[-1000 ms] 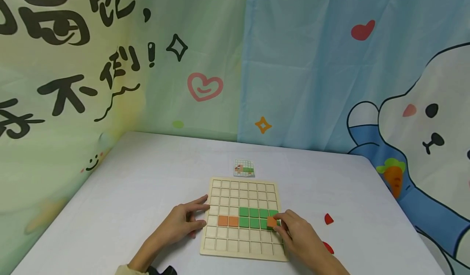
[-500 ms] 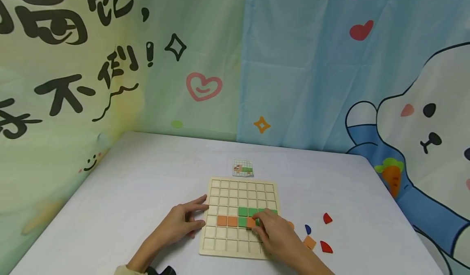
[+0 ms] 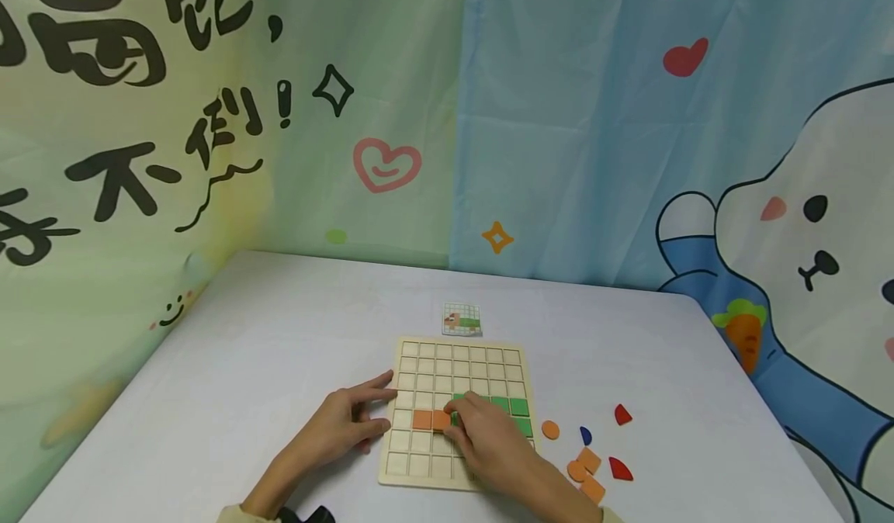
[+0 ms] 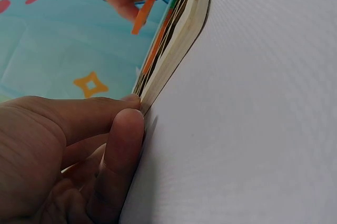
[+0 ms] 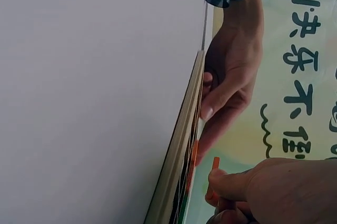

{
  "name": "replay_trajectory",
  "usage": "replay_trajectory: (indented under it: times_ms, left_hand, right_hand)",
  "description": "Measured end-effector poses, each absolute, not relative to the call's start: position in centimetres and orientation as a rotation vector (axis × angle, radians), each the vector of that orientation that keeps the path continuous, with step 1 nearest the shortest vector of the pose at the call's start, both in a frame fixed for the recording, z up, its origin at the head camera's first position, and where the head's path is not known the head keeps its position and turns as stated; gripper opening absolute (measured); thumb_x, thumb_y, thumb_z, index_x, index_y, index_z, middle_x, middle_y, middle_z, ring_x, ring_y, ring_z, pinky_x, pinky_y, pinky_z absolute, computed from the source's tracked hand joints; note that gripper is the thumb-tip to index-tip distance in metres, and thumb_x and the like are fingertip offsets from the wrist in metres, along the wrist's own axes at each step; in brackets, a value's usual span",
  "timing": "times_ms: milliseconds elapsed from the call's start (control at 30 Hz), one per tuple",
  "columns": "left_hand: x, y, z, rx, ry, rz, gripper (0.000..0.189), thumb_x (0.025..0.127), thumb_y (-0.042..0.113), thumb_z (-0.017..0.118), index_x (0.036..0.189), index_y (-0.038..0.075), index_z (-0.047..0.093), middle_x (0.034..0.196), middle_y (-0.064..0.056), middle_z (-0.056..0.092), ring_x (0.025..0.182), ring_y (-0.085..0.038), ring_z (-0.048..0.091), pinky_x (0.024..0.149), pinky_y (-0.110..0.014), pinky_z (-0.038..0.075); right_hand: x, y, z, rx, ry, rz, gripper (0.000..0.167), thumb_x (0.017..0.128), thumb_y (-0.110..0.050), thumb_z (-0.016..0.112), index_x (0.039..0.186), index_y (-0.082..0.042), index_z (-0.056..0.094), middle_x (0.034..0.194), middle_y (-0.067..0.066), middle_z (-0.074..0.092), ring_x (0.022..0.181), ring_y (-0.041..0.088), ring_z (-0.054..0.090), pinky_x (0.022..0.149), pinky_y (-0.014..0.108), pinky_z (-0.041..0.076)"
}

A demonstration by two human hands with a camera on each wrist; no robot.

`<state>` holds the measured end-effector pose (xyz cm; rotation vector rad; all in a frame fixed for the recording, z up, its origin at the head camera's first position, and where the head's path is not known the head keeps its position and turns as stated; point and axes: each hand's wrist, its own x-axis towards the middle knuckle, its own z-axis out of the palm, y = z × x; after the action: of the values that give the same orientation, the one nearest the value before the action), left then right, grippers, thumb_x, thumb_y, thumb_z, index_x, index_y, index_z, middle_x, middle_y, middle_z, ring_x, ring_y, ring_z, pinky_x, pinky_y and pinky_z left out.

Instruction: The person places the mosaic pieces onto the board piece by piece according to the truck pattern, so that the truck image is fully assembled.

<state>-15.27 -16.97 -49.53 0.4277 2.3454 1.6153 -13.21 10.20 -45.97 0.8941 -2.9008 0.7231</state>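
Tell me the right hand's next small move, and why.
Probably lower the pinched orange tile into a bare cell beside the seated orange tiles: the right hand holds it above the board in both wrist views, and bare cells border those tiles.

Card (image 3: 462,319) behind bd (image 3: 417,459), pcs (image 3: 589,459) R.

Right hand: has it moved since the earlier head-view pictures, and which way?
Yes, the right hand has moved left across the board, toward its orange squares.
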Motion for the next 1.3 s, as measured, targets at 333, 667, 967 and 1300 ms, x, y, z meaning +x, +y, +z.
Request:
replay_trajectory:
  times_ms: [333, 667, 967, 1300]
  left_hand:
    - [-15.3, -17.0, -49.4, 0.445, 2.364, 1.601, 0.052, 0.093, 0.008, 0.079, 0.142, -0.003, 0.063, 0.170, -0.019, 0.038, 0.053, -0.010, 0.060, 0.053, -0.024, 0.052]
    - [-15.0, -17.1, -49.3, 0.439, 2.359, 1.587, 0.053, 0.093, 0.008, 0.078, 0.142, -0.004, 0.063, 0.170, -0.020, 0.037, 0.053, -0.009, 0.060, 0.055, -0.023, 0.052]
    - [-15.2, -17.2, -49.4, 0.473, 2.368, 1.576, 0.053, 0.093, 0.008, 0.079, 0.143, -0.003, 0.063, 0.170, -0.021, 0.037, 0.054, -0.008, 0.060, 0.054, -0.022, 0.050]
    - [-15.3, -17.1, -49.4, 0.489, 2.378, 1.573, 0.053, 0.092, 0.007, 0.080, 0.142, -0.003, 0.064, 0.169, -0.021, 0.039, 0.055, -0.008, 0.060, 0.053, -0.021, 0.049]
  right_hand:
    - [-13.7, 7.6, -46.0, 0.925, -2.896, 0.614, 0.020, 0.103, -0.018, 0.070, 0.117, -0.004, 0.071, 0.105, 0.002, 0.071, 0.087, 0.010, 0.065, 0.077, 0.027, 0.058]
    - [-13.9, 6.0, -46.3, 0.951, -2.929, 0.604, 0.022, 0.105, -0.019, 0.067, 0.119, -0.003, 0.071, 0.109, 0.004, 0.073, 0.092, 0.011, 0.068, 0.081, 0.025, 0.059]
    - [-14.1, 5.5, -46.3, 0.970, -2.937, 0.631, 0.021, 0.106, -0.022, 0.066, 0.117, -0.004, 0.072, 0.110, 0.003, 0.074, 0.094, 0.012, 0.069, 0.082, 0.025, 0.059]
    - [-14.5, 5.2, -46.5, 0.959, -2.972, 0.602, 0.024, 0.104, -0.025, 0.069, 0.117, -0.005, 0.073, 0.106, 0.001, 0.073, 0.083, 0.004, 0.060, 0.076, 0.021, 0.054]
